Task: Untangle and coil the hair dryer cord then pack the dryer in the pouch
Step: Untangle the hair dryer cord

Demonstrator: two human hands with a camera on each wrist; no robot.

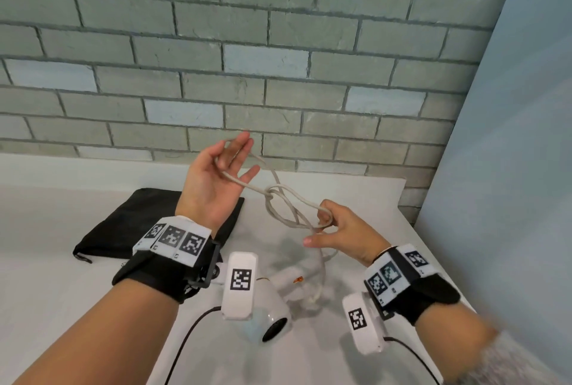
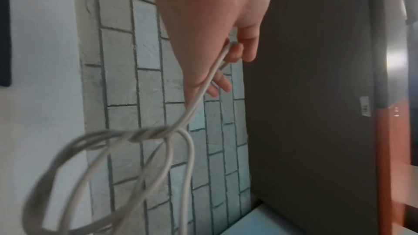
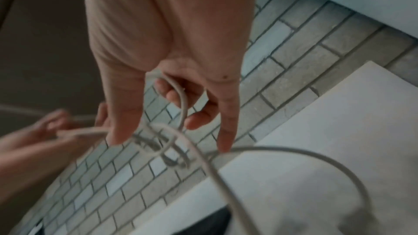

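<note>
A white hair dryer [image 1: 268, 304] lies on the white table [image 1: 55, 292] under my wrists. Its pale cord [image 1: 289, 199] rises from it and is held in the air between both hands, with a loose knot [image 1: 271, 193] midway. My left hand [image 1: 235, 162] is raised palm-up with the cord looped round its fingers; the left wrist view shows the fingers [image 2: 235, 54] curled on the cord [image 2: 181, 126]. Lower and to the right, my right hand [image 1: 325, 221] hooks a loop of the cord with curled fingers [image 3: 181, 103]. The black pouch [image 1: 130, 223] lies flat at left.
A grey brick wall [image 1: 278, 59] runs along the back of the table and a pale blue panel [image 1: 510, 168] closes its right side. Black camera cables [image 1: 185, 341] trail over the near table edge.
</note>
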